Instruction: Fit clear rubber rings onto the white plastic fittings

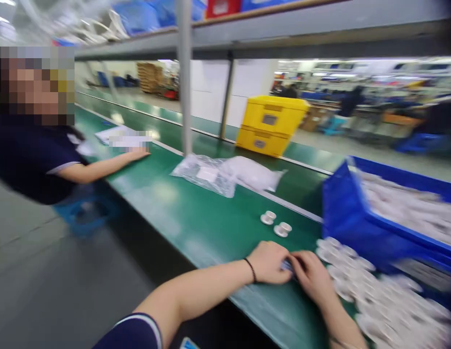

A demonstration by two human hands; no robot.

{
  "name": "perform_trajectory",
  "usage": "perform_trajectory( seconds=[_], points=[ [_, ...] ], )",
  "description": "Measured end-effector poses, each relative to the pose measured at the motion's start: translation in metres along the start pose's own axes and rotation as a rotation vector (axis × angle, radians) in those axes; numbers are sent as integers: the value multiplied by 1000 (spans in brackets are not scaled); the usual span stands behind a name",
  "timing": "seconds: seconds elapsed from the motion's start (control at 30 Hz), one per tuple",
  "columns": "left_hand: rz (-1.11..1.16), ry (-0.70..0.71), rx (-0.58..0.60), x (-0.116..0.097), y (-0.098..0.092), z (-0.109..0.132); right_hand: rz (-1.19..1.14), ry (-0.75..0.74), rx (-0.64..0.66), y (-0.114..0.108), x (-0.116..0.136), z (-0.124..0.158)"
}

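Observation:
My left hand [272, 262], with a dark band at its wrist, is closed over the green bench top. Its fingers meet those of my right hand [312, 274], which is also closed. A small bluish object [286, 265] shows between them, mostly hidden and blurred, so its kind cannot be told. Just beyond my hands stand two white flanged spool-like parts [282, 229]. To the right of my right hand lies a heap of similar white parts [378, 291].
A blue bin [385, 237] of white pieces stands at right. Clear plastic bags [207, 174] lie farther along the bench, near a post [185, 77]. Two yellow crates [271, 126] are stacked behind. At left a co-worker's arm [98, 167] rests on the bench. A shelf [269, 36] runs overhead.

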State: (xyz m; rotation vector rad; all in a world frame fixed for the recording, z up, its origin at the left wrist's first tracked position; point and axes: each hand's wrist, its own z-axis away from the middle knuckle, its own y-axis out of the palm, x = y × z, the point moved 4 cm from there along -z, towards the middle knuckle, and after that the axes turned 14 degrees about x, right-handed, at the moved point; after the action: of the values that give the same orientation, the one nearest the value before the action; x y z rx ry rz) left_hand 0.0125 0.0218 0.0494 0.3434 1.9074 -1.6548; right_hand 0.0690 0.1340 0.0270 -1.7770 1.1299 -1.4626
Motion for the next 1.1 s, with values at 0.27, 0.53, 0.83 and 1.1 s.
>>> perform_trajectory(
  seconds=[0.27,0.53,0.83,1.1],
  points=[
    [81,82,-4,26,15,0,7,122,1,10,-17,6],
    [70,170,-17,34,21,-1,56,175,-78,4,-9,5],
    [-5,214,62,47,21,-15,249,176,-124,-10,-7,11],
    [-45,139,67,52,20,-16,263,141,-190,-15,0,11]
  ],
)
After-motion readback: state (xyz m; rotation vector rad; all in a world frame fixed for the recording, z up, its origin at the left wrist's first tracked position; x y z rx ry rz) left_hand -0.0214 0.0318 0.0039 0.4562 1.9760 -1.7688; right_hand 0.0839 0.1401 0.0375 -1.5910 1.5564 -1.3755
